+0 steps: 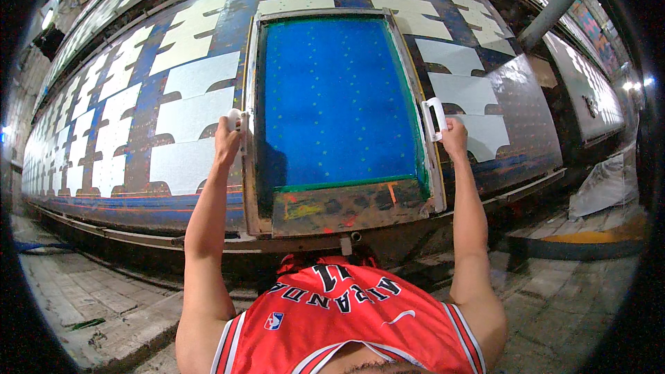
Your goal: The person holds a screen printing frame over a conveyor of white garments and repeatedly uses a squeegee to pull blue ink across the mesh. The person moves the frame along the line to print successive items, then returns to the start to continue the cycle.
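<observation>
Head view: your left hand (pixel 227 138) wraps the left white handle (pixel 234 118), your right hand (pixel 454 136) the right white handle (pixel 434 116), on a blue-filled frame (pixel 253 69). Pale panels (pixel 192 116) lie either side.

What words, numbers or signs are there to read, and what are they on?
Red shirt: big black letters and a number with white edges, upside down in this view; I won't copy them.
Badge on the shirt: blue, white and red, with small lettering I won't copy.
White curved mark on the shirt: a sign without words.
Blue screen: no writing I can make out.
</observation>
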`<state>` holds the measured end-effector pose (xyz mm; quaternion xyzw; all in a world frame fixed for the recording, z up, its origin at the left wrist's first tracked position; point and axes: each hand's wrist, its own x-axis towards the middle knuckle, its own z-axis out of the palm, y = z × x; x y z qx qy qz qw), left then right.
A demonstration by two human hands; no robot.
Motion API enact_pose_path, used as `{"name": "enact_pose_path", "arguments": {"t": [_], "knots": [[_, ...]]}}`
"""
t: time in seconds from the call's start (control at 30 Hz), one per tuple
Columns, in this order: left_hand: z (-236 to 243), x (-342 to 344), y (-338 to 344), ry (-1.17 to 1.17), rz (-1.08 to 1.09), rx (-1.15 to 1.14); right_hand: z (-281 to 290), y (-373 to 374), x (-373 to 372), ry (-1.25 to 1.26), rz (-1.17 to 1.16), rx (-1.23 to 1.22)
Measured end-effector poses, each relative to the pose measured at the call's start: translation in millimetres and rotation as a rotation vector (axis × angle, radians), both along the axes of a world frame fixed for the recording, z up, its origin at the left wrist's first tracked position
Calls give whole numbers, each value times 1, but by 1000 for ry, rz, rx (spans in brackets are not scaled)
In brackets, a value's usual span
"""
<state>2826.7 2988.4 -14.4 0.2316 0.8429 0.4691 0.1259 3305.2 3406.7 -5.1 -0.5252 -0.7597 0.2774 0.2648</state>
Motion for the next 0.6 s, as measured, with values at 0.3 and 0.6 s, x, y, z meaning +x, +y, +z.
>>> {"name": "enact_pose_path", "arguments": {"t": [0.3, 0.6], "knots": [[-7, 2, 3, 50, 17, -47, -5, -2, 2, -53, 3, 43], [-8, 7, 6, 124, 11, -75, -25, 11, 9, -75, 38, 58]]}}
